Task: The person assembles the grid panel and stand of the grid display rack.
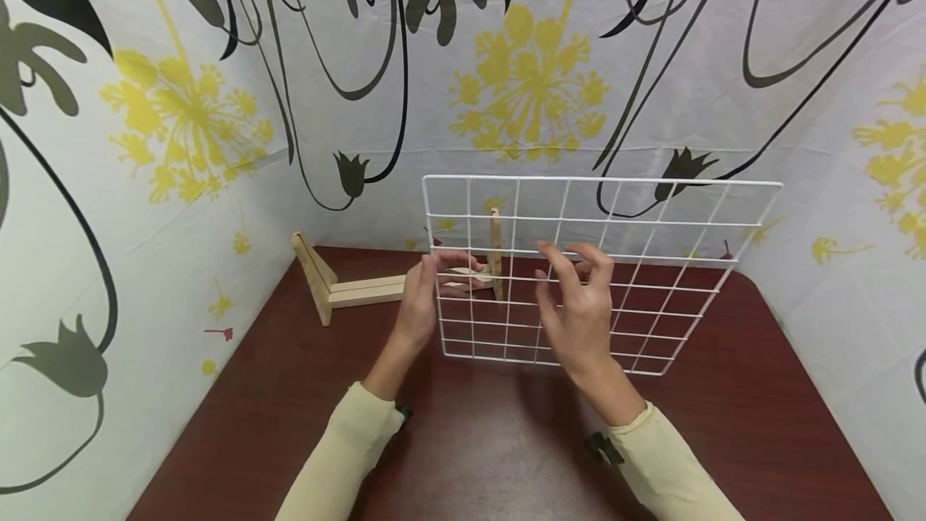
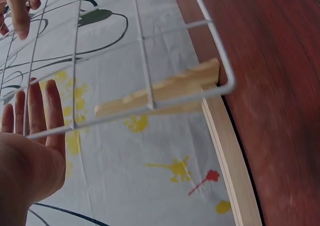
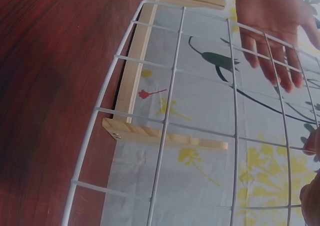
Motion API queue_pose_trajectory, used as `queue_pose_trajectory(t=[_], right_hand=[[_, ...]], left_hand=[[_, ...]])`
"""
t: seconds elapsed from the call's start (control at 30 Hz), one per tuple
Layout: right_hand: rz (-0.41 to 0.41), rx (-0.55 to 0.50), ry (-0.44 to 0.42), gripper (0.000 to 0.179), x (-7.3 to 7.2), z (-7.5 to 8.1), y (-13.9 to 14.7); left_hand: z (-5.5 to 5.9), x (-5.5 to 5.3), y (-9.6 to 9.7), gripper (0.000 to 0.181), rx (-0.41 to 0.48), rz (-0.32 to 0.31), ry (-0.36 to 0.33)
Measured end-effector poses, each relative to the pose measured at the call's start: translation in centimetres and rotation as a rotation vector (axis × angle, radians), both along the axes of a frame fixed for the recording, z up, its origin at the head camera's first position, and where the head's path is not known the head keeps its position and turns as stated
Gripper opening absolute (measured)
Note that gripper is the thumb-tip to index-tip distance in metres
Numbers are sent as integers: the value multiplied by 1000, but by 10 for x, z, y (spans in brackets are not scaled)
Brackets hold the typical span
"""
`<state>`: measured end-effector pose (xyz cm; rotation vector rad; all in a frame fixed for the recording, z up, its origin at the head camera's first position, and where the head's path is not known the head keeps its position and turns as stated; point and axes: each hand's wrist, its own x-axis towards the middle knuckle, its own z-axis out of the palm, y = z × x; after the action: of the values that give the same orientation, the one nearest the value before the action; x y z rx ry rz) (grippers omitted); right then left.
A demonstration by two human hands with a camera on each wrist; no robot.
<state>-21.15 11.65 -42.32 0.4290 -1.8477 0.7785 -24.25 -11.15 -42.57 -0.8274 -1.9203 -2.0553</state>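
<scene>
A white wire grid panel (image 1: 665, 288) stands tilted in front of me, its lower edge close over the table. My left hand (image 1: 418, 304) is at the panel's left edge, fingers straight and reaching behind the wires, thumb on the near side. The left wrist view shows the edge wire crossing at the base of those fingers. With bent fingers my right hand (image 1: 582, 308) holds the wires near the panel's middle, thumb below the index finger. Behind the panel lies a light wooden frame (image 1: 365, 292), a long bar with an upright piece at each end, partly hidden by my left hand.
A dark red-brown table (image 1: 470, 441) carries the wooden frame at its back left. Pale cloth walls (image 1: 405, 127) with printed yellow and grey flowers enclose the table at the back and both sides.
</scene>
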Motion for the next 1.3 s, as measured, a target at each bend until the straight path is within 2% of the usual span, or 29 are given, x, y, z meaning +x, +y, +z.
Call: queue_pose_trajectory(t=[0.13, 0.27, 0.47, 0.6, 0.7, 0.8, 0.9, 0.97, 1.07, 1.2, 1.3], right_hand=[[-7, -8, 2, 46, 0, 1, 2], [-11, -4, 0, 45, 0, 1, 4], [-20, 8, 1, 45, 1, 2, 7], [-24, 12, 11, 45, 2, 3, 8], [-19, 8, 21, 45, 2, 4, 9], [-2, -2, 36, 43, 2, 3, 10], [18, -11, 58, 41, 2, 2, 10], [28, -13, 68, 37, 2, 1, 9], [38, -5, 73, 31, 2, 0, 8], [49, 11, 79, 27, 3, 0, 6], [50, 21, 88, 25, 5, 0, 6]], left_hand=[[-3, -2, -10, 69, -31, 29, 68], [-6, -5, -27, 69, -45, 98, 121], [-6, -14, -65, 61, -139, 308, 243], [-8, -23, -100, 70, -251, 500, 365], [-7, -24, -123, 72, -278, 631, 400], [0, -16, -142, 66, -253, 708, 348], [6, -5, -156, 60, -221, 738, 273], [5, -2, -165, 58, -186, 745, 226], [-4, -9, -182, 61, -106, 745, 152], [-23, -28, -207, 65, 31, 719, 37], [-30, -40, -219, 64, 117, 681, -81]])
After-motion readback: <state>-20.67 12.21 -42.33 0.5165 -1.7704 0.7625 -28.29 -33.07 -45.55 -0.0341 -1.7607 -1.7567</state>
